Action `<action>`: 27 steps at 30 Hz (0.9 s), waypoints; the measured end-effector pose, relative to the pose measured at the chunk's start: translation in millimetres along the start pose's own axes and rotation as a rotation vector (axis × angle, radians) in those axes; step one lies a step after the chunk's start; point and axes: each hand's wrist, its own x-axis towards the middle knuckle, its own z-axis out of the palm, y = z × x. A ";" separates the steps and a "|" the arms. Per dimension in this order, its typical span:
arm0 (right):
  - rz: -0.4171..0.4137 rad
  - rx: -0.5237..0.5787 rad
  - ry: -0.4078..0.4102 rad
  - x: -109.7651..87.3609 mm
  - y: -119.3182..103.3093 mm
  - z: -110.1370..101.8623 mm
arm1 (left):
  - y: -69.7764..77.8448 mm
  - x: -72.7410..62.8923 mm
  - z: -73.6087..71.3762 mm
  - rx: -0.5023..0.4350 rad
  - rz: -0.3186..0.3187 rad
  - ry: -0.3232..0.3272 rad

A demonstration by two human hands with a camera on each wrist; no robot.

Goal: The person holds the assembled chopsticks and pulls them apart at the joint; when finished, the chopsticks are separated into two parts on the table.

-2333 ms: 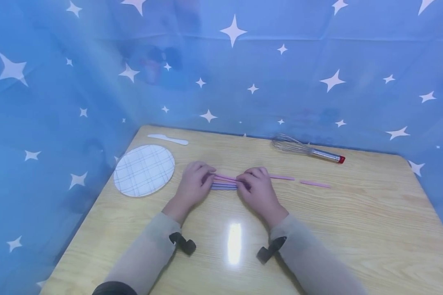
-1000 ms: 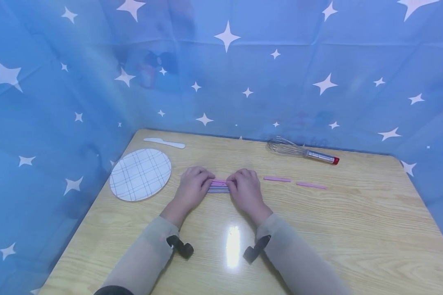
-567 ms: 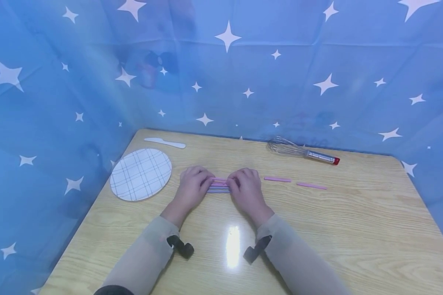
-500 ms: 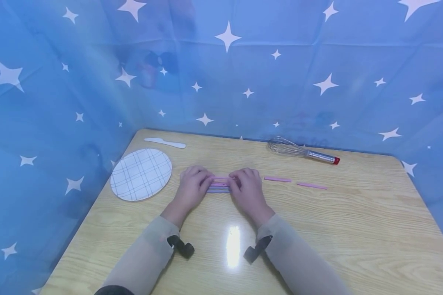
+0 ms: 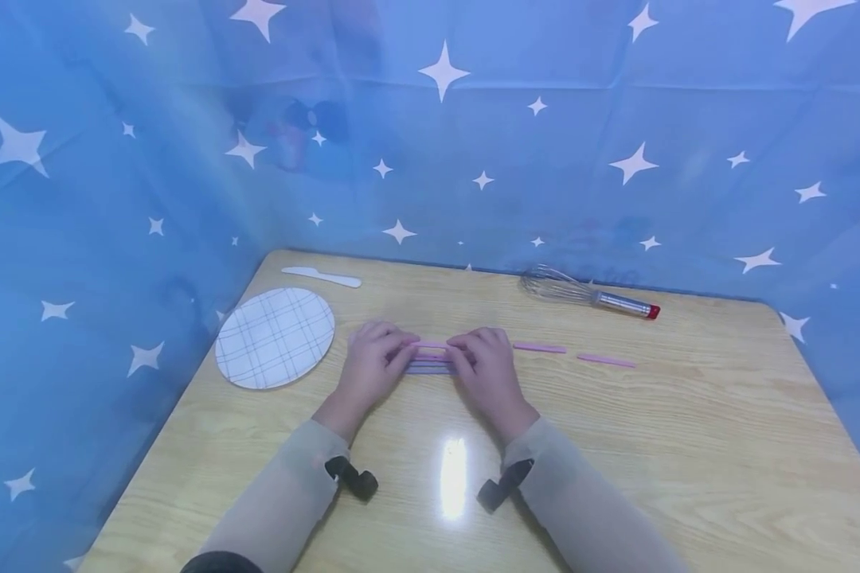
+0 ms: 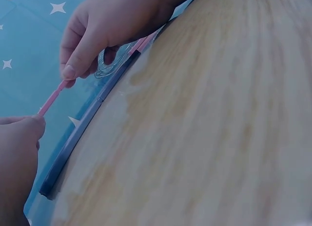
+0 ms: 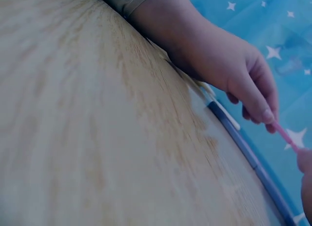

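the left hand (image 5: 374, 362) pinches one end of a pink stick (image 6: 52, 100) and the right hand (image 5: 485, 370) pinches the other, bridging the gap between them. blue-grey sticks (image 6: 80, 128) lie below both hands; two pink pieces (image 5: 540, 348) sit right of the right hand, a plaid plate (image 5: 275, 338) left of the left.

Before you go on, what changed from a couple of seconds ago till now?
The right hand moved left, closer to the left hand. Between them, the pink stick looked slanted earlier; now it runs nearly straight across in the head view, pinched by both hands. The checked plate, white knife, whisk and two loose pink sticks stayed put.
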 end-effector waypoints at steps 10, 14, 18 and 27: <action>-0.053 0.008 0.004 1.6 2.8 -3.3 | -1.5 1.4 1.0 0.022 0.035 0.042; -0.069 0.007 0.028 0.3 2.1 -5.0 | 0.4 1.3 0.9 0.030 0.051 0.044; -0.070 0.002 0.034 -2.3 0.8 -6.9 | 4.0 0.0 1.0 0.034 0.058 0.046; -0.073 -0.019 0.036 -9.5 3.4 -15.6 | 11.8 -1.8 2.7 0.019 0.086 0.058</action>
